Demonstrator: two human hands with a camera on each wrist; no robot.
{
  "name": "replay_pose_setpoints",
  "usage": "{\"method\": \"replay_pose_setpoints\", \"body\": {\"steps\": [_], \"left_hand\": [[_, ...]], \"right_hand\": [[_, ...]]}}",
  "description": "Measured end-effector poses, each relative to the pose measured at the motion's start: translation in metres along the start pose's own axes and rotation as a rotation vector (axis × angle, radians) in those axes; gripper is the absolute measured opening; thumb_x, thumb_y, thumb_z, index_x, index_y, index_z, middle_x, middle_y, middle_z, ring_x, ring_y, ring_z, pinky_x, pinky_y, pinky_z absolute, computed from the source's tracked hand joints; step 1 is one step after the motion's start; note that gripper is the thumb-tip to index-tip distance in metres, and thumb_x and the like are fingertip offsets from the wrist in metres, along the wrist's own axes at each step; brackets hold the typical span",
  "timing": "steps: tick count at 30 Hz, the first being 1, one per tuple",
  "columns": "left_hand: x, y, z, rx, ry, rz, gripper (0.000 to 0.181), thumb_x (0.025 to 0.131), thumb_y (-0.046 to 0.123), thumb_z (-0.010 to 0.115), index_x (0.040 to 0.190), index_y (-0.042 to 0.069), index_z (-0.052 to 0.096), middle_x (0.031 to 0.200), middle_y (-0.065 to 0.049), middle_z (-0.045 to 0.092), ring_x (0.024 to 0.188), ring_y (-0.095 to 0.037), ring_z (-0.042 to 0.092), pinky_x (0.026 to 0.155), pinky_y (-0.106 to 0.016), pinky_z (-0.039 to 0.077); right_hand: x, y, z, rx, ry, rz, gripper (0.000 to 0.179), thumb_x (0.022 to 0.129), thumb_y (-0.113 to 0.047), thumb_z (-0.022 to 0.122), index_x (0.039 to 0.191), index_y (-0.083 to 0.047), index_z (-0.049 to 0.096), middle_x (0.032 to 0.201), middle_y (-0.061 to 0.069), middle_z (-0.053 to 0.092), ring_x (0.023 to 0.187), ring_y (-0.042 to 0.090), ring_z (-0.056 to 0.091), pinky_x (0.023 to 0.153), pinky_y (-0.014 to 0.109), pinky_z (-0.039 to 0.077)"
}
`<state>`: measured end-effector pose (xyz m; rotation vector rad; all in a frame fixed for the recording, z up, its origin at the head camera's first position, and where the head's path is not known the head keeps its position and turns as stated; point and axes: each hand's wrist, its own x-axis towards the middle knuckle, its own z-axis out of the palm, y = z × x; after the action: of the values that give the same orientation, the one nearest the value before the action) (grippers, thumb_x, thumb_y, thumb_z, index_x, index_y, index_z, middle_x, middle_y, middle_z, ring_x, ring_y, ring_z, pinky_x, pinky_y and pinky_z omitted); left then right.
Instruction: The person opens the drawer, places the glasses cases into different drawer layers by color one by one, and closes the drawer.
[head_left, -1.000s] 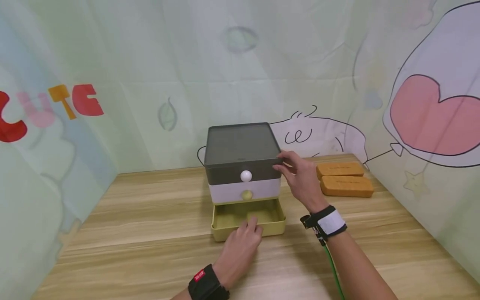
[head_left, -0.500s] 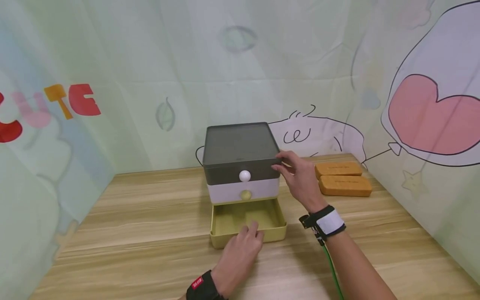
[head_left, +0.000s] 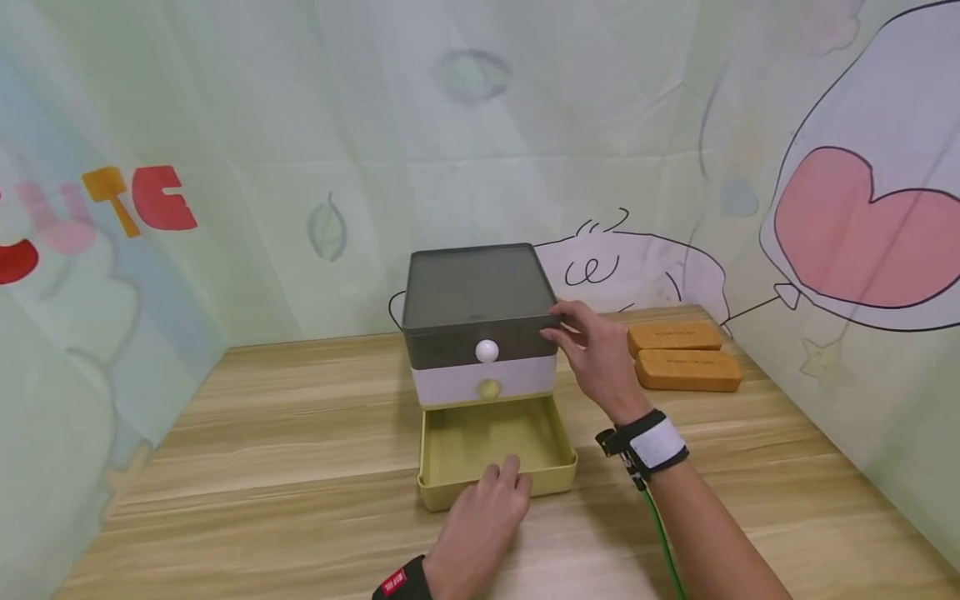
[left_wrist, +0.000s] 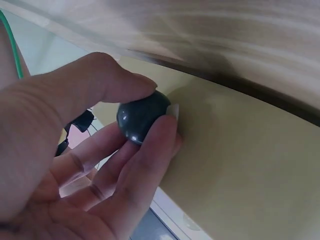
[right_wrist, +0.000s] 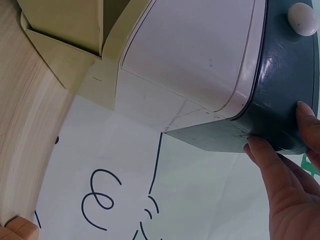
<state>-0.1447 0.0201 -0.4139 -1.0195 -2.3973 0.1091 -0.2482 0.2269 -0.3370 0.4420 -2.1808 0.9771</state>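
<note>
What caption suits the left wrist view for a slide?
The left hand pinches the dark round knob on a pale yellow drawer front.

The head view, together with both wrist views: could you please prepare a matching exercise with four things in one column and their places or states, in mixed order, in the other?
Things:
1. Left hand
2. Right hand
3. Bottom drawer
4. Orange cases

Places or states:
A. Pulled out, with its inside visible
B. Lying on the table, near its right edge
C. Pinching a dark knob
D. Holding a corner of the dark top tier

Right pairs: 1-C, 2-D, 3-A, 4-B
</note>
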Motion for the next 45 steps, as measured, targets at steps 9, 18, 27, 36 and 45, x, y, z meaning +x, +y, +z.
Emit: {"method": "replay_pose_setpoints", "body": {"steps": [9,18,27,36,45], "left_hand": [[-0.004,0.004,-0.004,0.025,0.018,0.023,0.024,0.074,-0.001,0.08,0.094,0.009,0.072,0.09,-0.001,0.057,0.069,-0.008,0.057,0.047,-0.016,0.048],[-0.007,0.012,-0.007,0.059,0.021,0.061,0.02,0.075,0.004,0.081,0.08,0.013,0.064,0.082,0.001,0.052,0.062,-0.005,0.049,0.043,-0.014,0.04],[-0.006,0.018,-0.012,0.035,-0.022,0.062,0.015,0.079,0.006,0.081,0.082,0.013,0.068,0.082,0.001,0.051,0.06,-0.005,0.044,0.043,-0.013,0.038],[-0.011,0.022,-0.016,0.052,-0.063,0.07,0.009,0.084,0.011,0.08,0.085,0.014,0.071,0.083,0.002,0.051,0.059,-0.005,0.041,0.043,-0.012,0.037],[-0.015,0.024,-0.016,0.093,-0.038,0.042,0.012,0.083,0.012,0.079,0.079,0.016,0.068,0.079,0.002,0.047,0.058,-0.005,0.039,0.041,-0.013,0.034]], "right_hand": [[0.002,0.0,0.002,-0.01,0.009,-0.032,0.029,0.089,-0.008,0.075,0.116,-0.003,0.066,0.113,0.014,0.074,0.112,0.031,0.073,0.084,0.038,0.061],[-0.001,0.001,-0.001,-0.047,-0.01,-0.042,0.031,0.088,-0.008,0.075,0.118,-0.003,0.066,0.115,0.014,0.074,0.113,0.031,0.072,0.085,0.039,0.061],[0.001,0.002,-0.005,-0.061,0.003,-0.073,0.031,0.089,-0.008,0.075,0.117,-0.002,0.065,0.113,0.015,0.074,0.112,0.033,0.073,0.084,0.038,0.061],[-0.001,0.004,-0.005,-0.051,0.006,-0.086,0.032,0.088,-0.007,0.075,0.119,-0.002,0.065,0.114,0.015,0.074,0.111,0.032,0.073,0.084,0.036,0.061],[-0.01,0.011,-0.011,-0.016,-0.053,-0.035,0.053,0.092,-0.012,0.074,0.14,-0.004,0.053,0.13,0.022,0.068,0.115,0.036,0.071,0.09,0.045,0.059]]}}
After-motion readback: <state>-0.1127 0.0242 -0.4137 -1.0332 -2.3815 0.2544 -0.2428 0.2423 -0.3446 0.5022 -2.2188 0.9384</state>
